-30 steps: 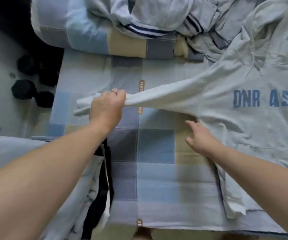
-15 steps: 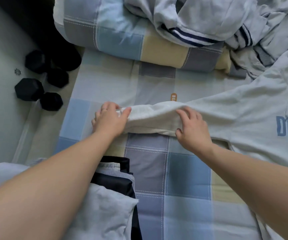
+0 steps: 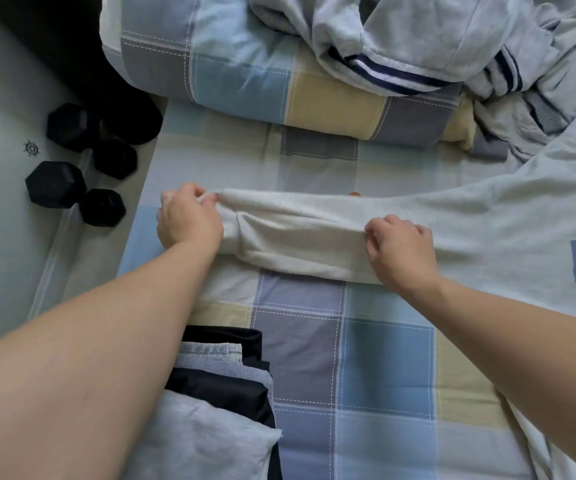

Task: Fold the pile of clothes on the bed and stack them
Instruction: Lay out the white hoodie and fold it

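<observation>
A pale grey hoodie with blue letters lies spread on the checked bed sheet, its sleeve stretched out to the left. My left hand pinches the sleeve's cuff end. My right hand grips the sleeve's lower edge about halfway along. A stack of folded clothes, grey, black and denim, sits at the lower left under my left forearm. A pile of unfolded grey clothes with navy stripes lies at the top right.
A checked pillow or rolled quilt lies across the head of the bed. Black hexagonal dumbbells sit on the floor left of the bed edge.
My view has shifted left and down. My right hand moved from the hoodie's side up onto the sleeve and curled onto it. My left hand keeps hold of the cuff end.
</observation>
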A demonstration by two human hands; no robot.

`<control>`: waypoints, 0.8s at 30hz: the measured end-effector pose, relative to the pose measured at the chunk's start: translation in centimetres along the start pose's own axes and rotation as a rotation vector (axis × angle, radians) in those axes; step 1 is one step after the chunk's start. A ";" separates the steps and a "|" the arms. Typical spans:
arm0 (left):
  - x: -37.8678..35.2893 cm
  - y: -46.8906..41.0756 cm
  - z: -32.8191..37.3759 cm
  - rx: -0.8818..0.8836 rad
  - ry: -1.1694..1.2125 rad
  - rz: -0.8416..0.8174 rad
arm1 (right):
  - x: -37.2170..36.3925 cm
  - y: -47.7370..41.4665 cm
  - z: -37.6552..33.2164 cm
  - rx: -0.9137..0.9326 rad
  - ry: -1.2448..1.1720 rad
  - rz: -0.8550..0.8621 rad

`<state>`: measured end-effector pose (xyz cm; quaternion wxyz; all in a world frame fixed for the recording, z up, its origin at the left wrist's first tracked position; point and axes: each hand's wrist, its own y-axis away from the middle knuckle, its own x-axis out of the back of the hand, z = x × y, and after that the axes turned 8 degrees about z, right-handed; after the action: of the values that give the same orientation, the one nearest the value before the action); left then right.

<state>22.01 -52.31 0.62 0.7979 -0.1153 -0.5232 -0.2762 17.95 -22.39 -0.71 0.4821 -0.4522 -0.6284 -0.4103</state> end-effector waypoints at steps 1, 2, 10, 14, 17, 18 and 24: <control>0.1 -0.6 0.6 0.031 0.050 0.013 | -0.1 -0.2 -0.2 0.004 -0.034 0.057; -0.1 -0.9 1.1 0.049 0.075 0.007 | -0.2 -0.4 -0.5 0.007 -0.044 0.093; -2.8 2.8 0.1 0.106 -0.043 -0.176 | -1.9 0.5 -1.8 0.058 0.084 -0.401; -3.1 1.8 -0.4 -0.036 -0.034 -0.228 | -2.9 1.0 -2.5 0.059 0.052 -0.415; -1.5 1.1 -1.4 0.061 -0.097 -0.156 | -2.9 1.3 -3.0 0.066 0.044 -0.352; -1.0 1.2 -1.7 0.083 -0.140 -0.134 | -2.8 1.4 -3.1 0.073 0.052 -0.338; -1.0 4.7 -0.5 -0.583 -0.245 -0.008 | -2.7 2.1 -2.8 0.140 0.139 -0.270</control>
<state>24.75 -48.37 -0.03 0.6611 -0.3697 -0.5147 -0.4016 20.97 -25.00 -2.65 0.4952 -0.2994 -0.6756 -0.4568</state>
